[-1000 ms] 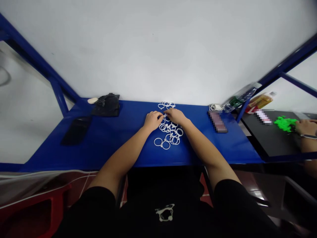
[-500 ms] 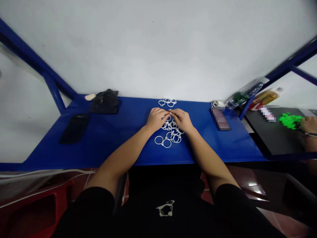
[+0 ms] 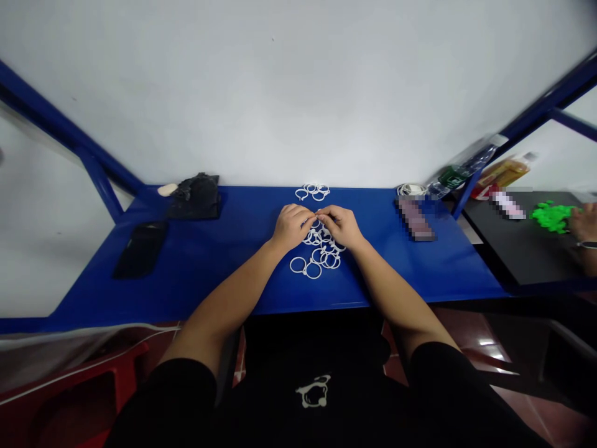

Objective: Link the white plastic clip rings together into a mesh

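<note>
Left hand (image 3: 295, 225) and right hand (image 3: 339, 225) both pinched tight on a white ring (image 3: 316, 223), more rings (image 3: 321, 236) crowded below; coiled cable (image 3: 411, 189), bottle of yellow drink (image 3: 509, 172) off right.

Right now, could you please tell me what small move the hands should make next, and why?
Perhaps the left hand and right hand could tilt up slightly: their fingertips come together by the white rings, mostly hiding what lies between them.

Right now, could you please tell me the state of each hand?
Left hand: fingers closed in a pinch, apparently on a white ring.
Right hand: fingers closed too, apparently pinching the same ring.
</note>
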Available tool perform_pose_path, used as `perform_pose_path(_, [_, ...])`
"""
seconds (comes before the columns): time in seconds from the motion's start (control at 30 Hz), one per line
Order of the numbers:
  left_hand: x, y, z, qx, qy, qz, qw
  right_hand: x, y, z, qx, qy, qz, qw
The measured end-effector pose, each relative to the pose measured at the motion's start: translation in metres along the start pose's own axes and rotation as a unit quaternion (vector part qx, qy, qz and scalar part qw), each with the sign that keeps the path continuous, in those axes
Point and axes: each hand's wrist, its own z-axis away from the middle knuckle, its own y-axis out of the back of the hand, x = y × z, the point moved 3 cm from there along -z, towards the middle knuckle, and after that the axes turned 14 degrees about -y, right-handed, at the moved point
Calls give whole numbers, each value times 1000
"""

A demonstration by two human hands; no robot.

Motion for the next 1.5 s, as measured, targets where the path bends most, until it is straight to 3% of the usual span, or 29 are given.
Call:
perform_pose_path(0.17, [-4, -2, 2, -4, 21, -3, 1000, 2, -4, -1, 23, -3, 16, 1000])
perform_pose_path(0.37, [-7, -2, 2, -13, 52, 8, 999, 2, -7, 0, 1, 30, 60, 998])
perform_pose_path(0.57, [-14, -3, 3, -37, 119, 1, 992, 13, 3, -23, -36, -23, 131, 990])
perform_pose_path(0.77, [-17, -8, 5, -92, 147, 21, 985, 46, 8, -73, -98, -138, 320, 932])
perform_pose_path(0.9, [-17, -9, 5, -107, 146, 32, 983, 59, 7, -82, -113, -171, 366, 908])
perform_pose_path(1.07, [-18, -13, 8, -115, 125, 43, 985, 58, 8, -69, -81, -175, 351, 916])
perform_pose_path(1.27, [-18, -15, 9, -101, 109, 50, 988, 45, 19, -49, -12, -111, 259, 959])
perform_pose_path(1.5, [-6, -1, 1, 0, 88, 31, 996, 16, 16, -13, 21, -74, 136, 988])
